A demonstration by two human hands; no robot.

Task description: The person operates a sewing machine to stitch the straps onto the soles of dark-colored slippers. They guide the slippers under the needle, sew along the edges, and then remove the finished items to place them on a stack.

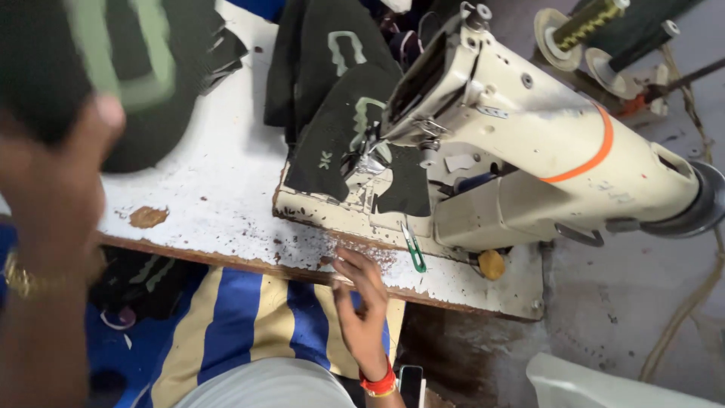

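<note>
Blurred at near left, my left hand (57, 177) is raised, fingers clamped on a dark green-striped knit fabric piece (113, 68). I judge it light, limp and best taken by an edge. At far right I note the cream industrial sewing machine (544, 143) on the worn white wooden table (219, 196). My right hand (362, 310) touches the near edge, fingers loosely apart, beside small green thread snips (412, 249).

One screen seen: a phone (410, 385) at the bottom edge, below the tabletop (226, 196) edge, partly cut off; dark rectangular face, pale rim, display unlit. No packages or signs. Small pale label patch (459, 162) on the sewing machine (544, 143) body, markings unreadable.
</note>
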